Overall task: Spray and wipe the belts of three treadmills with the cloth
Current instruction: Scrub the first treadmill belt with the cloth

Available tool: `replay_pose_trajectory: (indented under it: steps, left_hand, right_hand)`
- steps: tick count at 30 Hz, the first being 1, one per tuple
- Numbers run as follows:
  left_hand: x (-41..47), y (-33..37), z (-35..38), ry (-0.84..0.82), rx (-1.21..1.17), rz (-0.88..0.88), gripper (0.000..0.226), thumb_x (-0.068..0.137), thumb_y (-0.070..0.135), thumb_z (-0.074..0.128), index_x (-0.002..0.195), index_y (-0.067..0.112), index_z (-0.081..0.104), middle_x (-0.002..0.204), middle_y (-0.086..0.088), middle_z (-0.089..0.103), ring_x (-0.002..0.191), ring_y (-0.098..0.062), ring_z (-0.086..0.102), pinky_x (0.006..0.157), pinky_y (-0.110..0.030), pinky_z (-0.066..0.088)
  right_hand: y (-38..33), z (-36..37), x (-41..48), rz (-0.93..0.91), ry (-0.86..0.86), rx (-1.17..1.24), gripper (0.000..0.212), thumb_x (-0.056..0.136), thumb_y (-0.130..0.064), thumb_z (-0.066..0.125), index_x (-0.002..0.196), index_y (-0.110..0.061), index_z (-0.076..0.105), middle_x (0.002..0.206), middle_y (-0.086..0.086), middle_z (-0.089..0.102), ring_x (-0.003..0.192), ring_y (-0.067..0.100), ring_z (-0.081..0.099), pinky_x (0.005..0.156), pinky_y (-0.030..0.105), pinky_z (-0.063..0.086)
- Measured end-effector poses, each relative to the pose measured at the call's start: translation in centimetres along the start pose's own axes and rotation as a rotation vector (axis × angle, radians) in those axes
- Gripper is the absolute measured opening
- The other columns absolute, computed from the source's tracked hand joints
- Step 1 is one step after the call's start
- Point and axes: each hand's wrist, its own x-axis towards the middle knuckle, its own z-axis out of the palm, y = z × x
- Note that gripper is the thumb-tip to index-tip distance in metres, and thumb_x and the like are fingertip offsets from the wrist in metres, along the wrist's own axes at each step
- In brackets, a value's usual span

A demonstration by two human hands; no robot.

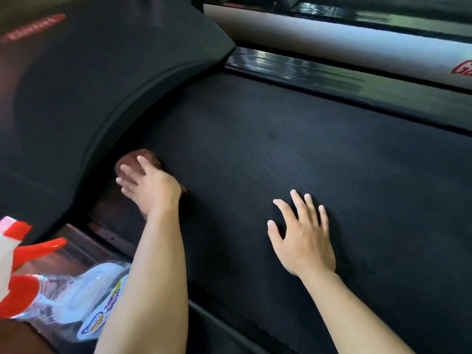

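The black textured treadmill belt fills the middle of the view. My left hand presses a brown cloth flat onto the belt's left end, close to the curved black motor cover; most of the cloth is hidden under the hand. My right hand lies flat on the belt with fingers spread and holds nothing. A clear spray bottle with a red and white trigger head lies on its side at the lower left, beside my left forearm.
A glossy black side rail runs along the belt's far edge. Beyond it lies a white side panel with red lettering, part of a neighbouring treadmill. Dark wooden floor shows beneath the bottle.
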Motion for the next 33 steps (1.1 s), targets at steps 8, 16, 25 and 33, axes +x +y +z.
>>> replay_pose_trajectory:
  steps: [8, 16, 25, 33]
  left_hand:
    - [1.7, 7.6, 3.2, -0.205, 0.09, 0.602, 0.058, 0.103, 0.031, 0.04, 0.158, 0.032, 0.02, 0.168, -0.007, 0.004, 0.153, -0.035, 0.002, 0.125, -0.04, 0.007]
    - [-10.2, -0.3, 3.2, -0.175, 0.103, 0.842, 0.059, 0.102, 0.03, 0.045, 0.156, 0.034, 0.024, 0.167, -0.004, 0.012, 0.152, -0.035, 0.009, 0.123, -0.042, 0.012]
    - [-4.5, 0.9, 1.9, -0.128, 0.07, 0.476, 0.056, 0.104, 0.033, 0.036, 0.157, 0.037, 0.018, 0.168, 0.001, 0.003, 0.154, -0.027, 0.0, 0.121, -0.049, 0.022]
    - [-13.0, -3.7, 2.0, -0.182, 0.183, 0.987, 0.057, 0.098, 0.037, 0.039, 0.154, 0.027, 0.035, 0.162, -0.008, 0.028, 0.149, -0.036, 0.025, 0.115, -0.043, 0.033]
  right_hand:
    - [-0.1, 0.0, 0.2, 0.026, -0.002, -0.009, 0.069, 0.092, -0.058, 0.024, 0.151, -0.025, 0.035, 0.162, 0.001, 0.026, 0.151, 0.024, 0.014, 0.123, 0.049, 0.01]
    - [-0.2, -0.4, 0.1, 0.032, -0.01, 0.008, 0.073, 0.09, -0.059, 0.021, 0.153, -0.023, 0.031, 0.163, -0.002, 0.022, 0.152, 0.021, 0.01, 0.124, 0.046, 0.005]
    - [-0.2, -0.5, 0.1, 0.03, -0.022, 0.035, 0.074, 0.088, -0.058, 0.025, 0.153, -0.022, 0.031, 0.163, -0.002, 0.021, 0.152, 0.022, 0.01, 0.123, 0.047, 0.004]
    - [0.2, -1.3, -0.2, 0.01, -0.084, 0.08, 0.076, 0.087, -0.057, 0.027, 0.155, -0.024, 0.024, 0.165, -0.005, 0.011, 0.153, 0.019, 0.001, 0.124, 0.044, -0.001]
